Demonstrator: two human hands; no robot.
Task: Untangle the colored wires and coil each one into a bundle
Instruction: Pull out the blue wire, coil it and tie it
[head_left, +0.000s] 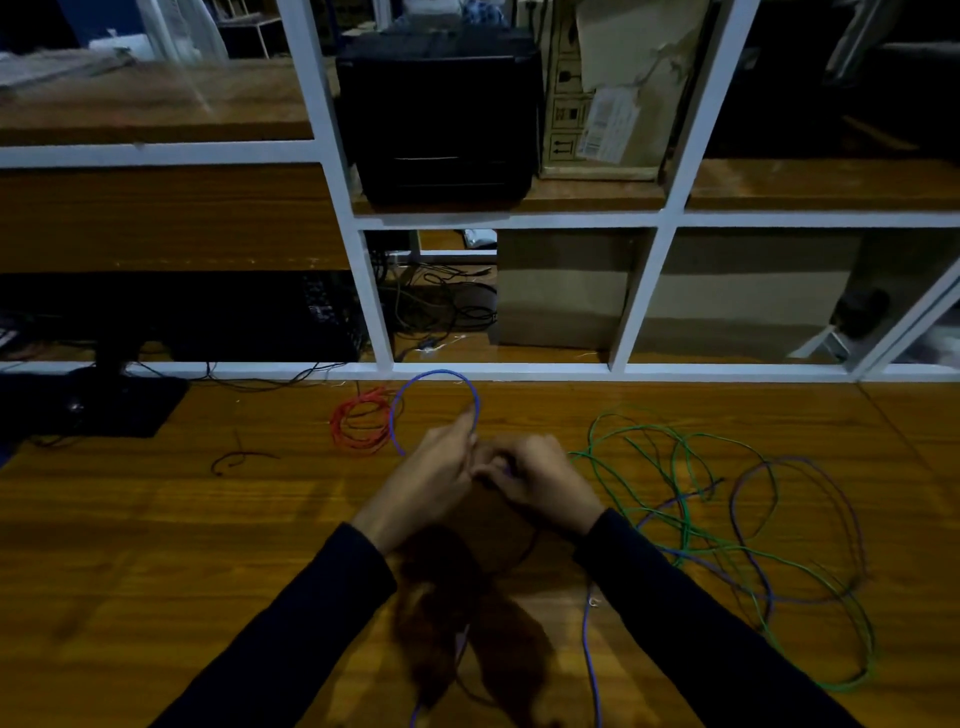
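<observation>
Where hands (431, 478) meet, blue wire (436, 375) hidden, grip unclear.

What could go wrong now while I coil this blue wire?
The blue wire forms only one loose loop between the left hand and right hand; it may spring open. Its tail trails toward you and could snag on a sleeve. Pulling hard might drag the green and purple tangle or nudge the red coil.
</observation>
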